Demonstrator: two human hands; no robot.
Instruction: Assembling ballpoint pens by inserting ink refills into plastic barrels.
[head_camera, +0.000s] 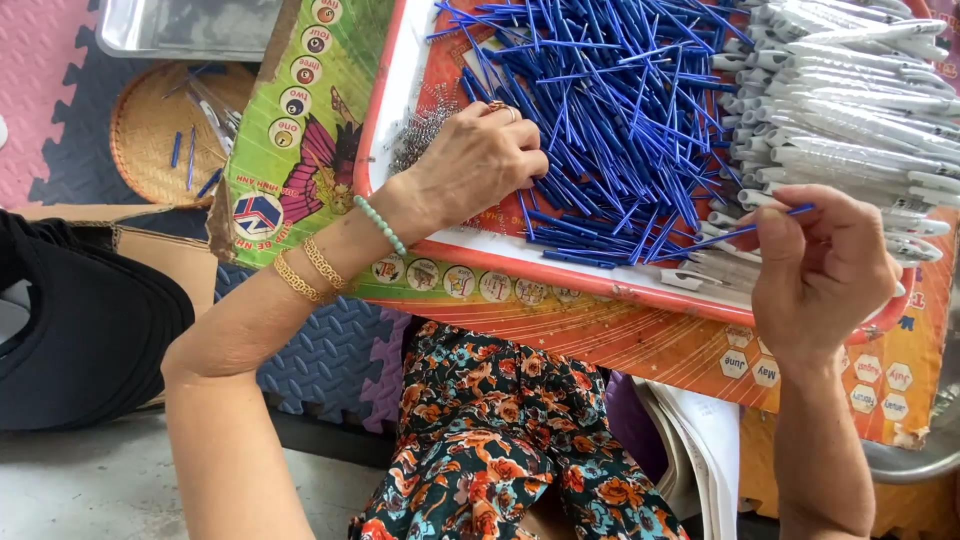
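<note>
Foam floor mats in pink and dark blue lie under everything, with a round woven basket at ten o'clock. One colourful printed board rests across the person's lap and carries one red-rimmed tray. Blue pen refills, too many to count, fill the tray's middle; white pen barrels, also uncountable, are stacked at two o'clock. A small heap of metal springs sits at eleven o'clock. Left hand, fingers curled down, touches the refill pile. Right hand, at three o'clock, pinches one blue refill between narrow fingertips.
</note>
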